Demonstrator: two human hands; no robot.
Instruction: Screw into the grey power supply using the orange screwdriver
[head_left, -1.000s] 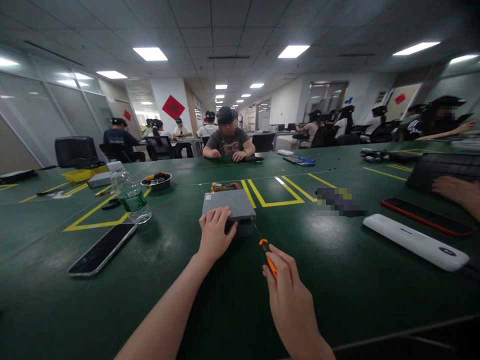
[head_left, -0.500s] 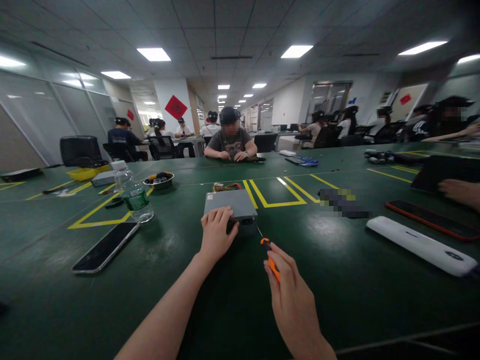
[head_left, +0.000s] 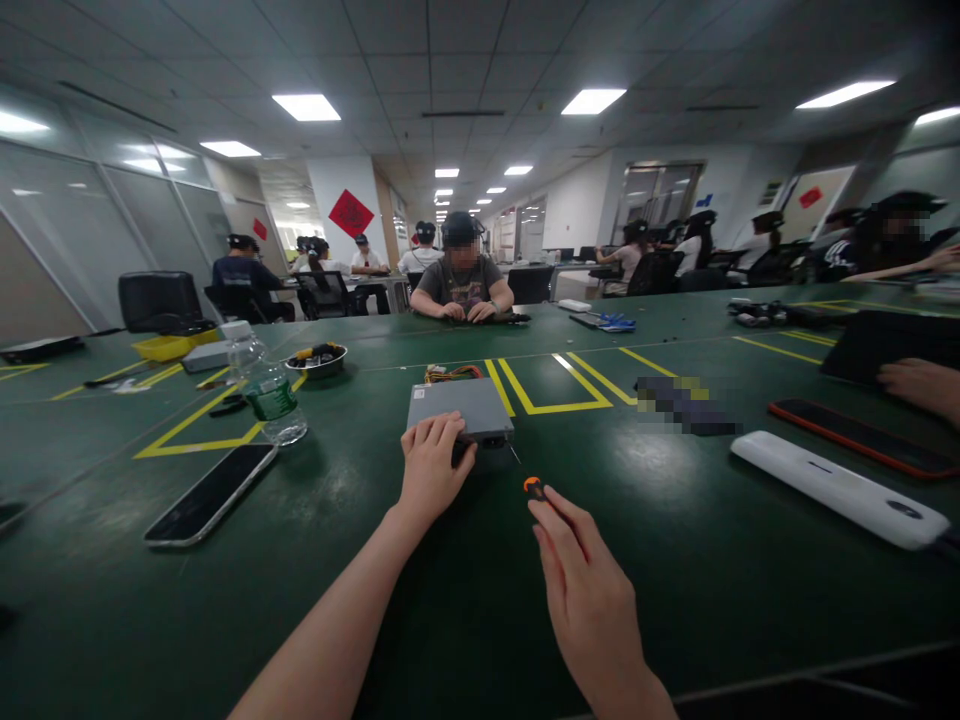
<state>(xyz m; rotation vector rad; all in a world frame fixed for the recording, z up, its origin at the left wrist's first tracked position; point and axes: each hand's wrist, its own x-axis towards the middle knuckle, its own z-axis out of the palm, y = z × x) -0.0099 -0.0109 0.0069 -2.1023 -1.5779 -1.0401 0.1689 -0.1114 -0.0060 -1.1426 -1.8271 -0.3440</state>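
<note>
A grey metal computer power supply (head_left: 471, 400) lies on the green table in front of me, a bundle of coloured wires (head_left: 454, 373) at its far side. My left hand (head_left: 436, 460) grips its near left part, fingers on the top and thumb against the front face. My right hand (head_left: 581, 565) is closed round an orange and black screwdriver (head_left: 535, 488). Its thin shaft points at the power supply's near right corner, below the socket. Whether the tip touches a screw there, I cannot tell. Most of the handle is hidden by my fingers.
On the left are a phone (head_left: 212, 495), a water bottle (head_left: 271, 395) and a bowl of small parts (head_left: 319, 362). A long white device (head_left: 836, 490) and a red-edged black case (head_left: 855, 437) lie on the right. A person (head_left: 463, 275) sits opposite; another person's hand (head_left: 921, 388) shows at right.
My right hand has rolled the screwdriver and shifted slightly, so less of the orange handle shows. My left hand and the power supply have stayed in place.
</note>
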